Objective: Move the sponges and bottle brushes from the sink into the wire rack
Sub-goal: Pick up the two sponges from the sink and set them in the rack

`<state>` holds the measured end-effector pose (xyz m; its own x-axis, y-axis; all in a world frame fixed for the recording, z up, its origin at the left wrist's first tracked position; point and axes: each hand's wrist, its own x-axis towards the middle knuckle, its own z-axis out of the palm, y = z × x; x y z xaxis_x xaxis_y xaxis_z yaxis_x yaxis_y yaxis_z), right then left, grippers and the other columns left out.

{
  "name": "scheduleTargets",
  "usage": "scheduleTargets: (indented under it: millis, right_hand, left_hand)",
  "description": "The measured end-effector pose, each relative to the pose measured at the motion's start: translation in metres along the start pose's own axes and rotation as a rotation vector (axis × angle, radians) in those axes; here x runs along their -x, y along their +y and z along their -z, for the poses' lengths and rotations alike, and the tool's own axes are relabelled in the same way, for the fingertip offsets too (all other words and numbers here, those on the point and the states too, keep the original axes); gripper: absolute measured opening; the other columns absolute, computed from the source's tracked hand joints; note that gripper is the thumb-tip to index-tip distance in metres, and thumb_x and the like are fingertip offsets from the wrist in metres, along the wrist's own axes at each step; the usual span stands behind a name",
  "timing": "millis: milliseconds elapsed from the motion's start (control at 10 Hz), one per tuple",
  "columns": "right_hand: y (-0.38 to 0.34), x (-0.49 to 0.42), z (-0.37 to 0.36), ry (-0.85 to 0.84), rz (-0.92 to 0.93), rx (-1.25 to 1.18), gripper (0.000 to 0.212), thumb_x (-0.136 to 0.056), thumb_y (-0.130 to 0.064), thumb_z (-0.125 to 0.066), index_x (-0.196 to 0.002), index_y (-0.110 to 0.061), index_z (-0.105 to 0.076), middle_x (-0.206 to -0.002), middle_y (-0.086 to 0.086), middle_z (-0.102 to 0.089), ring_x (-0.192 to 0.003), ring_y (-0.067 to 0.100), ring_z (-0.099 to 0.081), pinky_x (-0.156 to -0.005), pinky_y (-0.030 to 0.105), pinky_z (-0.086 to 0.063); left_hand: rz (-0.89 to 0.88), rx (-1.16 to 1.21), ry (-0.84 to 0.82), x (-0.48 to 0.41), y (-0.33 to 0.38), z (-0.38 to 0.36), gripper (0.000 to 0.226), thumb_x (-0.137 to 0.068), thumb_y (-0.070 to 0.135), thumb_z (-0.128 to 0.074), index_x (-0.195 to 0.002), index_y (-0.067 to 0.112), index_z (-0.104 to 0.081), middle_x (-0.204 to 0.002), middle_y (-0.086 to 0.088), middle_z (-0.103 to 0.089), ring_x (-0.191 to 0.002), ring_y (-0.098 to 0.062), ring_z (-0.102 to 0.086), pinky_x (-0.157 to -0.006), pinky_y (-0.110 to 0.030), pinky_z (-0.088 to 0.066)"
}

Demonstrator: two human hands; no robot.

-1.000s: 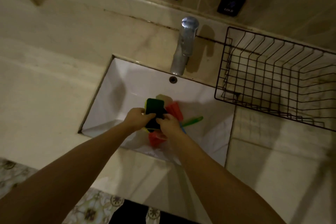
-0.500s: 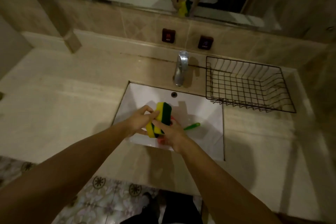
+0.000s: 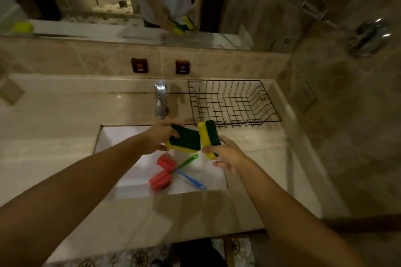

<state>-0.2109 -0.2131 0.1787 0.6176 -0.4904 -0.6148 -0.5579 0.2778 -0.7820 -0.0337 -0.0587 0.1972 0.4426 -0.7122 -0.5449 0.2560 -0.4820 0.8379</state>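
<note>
Above the sink (image 3: pixel 112 136): your left hand (image 3: pixel 159 136) grips one sponge (image 3: pixel 185 140), your right hand (image 3: pixel 227 155) another sponge (image 3: pixel 209 136), now separated, previously pressed together. Sink floor: two bottle brushes (image 3: pixel 168 172), uncovered. Wire rack (image 3: pixel 233 104), counter's far right corner.

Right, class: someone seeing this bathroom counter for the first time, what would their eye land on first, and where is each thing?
First, the two yellow-and-green sponges held above the sink: one in the left hand, the left sponge, and one in the right hand, the right sponge. Next, the two bottle brushes with red foam heads, lying crossed in the white sink. Then the black wire rack, with nothing visible inside, on the counter right of the tap.
</note>
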Motion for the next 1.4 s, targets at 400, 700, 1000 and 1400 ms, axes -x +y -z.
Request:
scheduleTargets:
  millis: [400,700,1000,1400]
  right_hand:
    - [-0.103,-0.142,0.077,-0.057,0.28,0.577,0.079,-0.066,-0.032,-0.088,-0.134,-0.019,-0.047,-0.105,-0.01,-0.057,-0.094,0.012,-0.059,-0.063,0.021,-0.045]
    - [-0.124,-0.283,0.104,-0.143,0.387,0.875,0.065,-0.067,-0.019,-0.086,-0.126,-0.015,-0.059,-0.107,0.001,-0.065,-0.095,0.012,-0.057,-0.073,0.027,-0.044]
    - [-0.103,-0.335,0.08,-0.172,0.475,1.053,0.066,-0.064,-0.05,-0.076,-0.124,-0.031,-0.055,-0.126,0.006,-0.051,-0.107,0.025,-0.056,-0.083,0.031,-0.048]
    - [-0.106,-0.328,0.056,0.125,0.185,0.65,0.047,-0.093,-0.039,-0.045,-0.136,-0.023,-0.036,-0.127,0.016,-0.057,-0.1,0.035,-0.06,-0.089,0.05,-0.051]
  left_hand:
    - [0.023,-0.116,-0.189,-0.108,0.039,-0.037,0.039,-0.085,0.012,-0.065,-0.122,0.021,-0.057,-0.119,-0.013,-0.057,-0.089,-0.024,-0.06,-0.065,-0.028,-0.053]
    - [0.052,-0.389,-0.102,-0.163,0.073,-0.051,0.093,-0.046,0.057,-0.077,-0.129,0.025,-0.05,-0.135,-0.008,-0.051,-0.123,-0.028,-0.051,-0.106,-0.05,-0.043]
    - [0.018,-0.153,-0.083,-0.214,0.061,-0.06,0.063,-0.069,0.007,-0.079,-0.122,0.028,-0.051,-0.121,0.002,-0.047,-0.106,-0.019,-0.059,-0.074,-0.023,-0.058]
    - [0.021,-0.197,0.015,-0.213,0.055,-0.064,0.064,-0.068,0.009,-0.08,-0.121,0.028,-0.049,-0.114,0.0,-0.056,-0.098,-0.016,-0.062,-0.074,-0.025,-0.057]
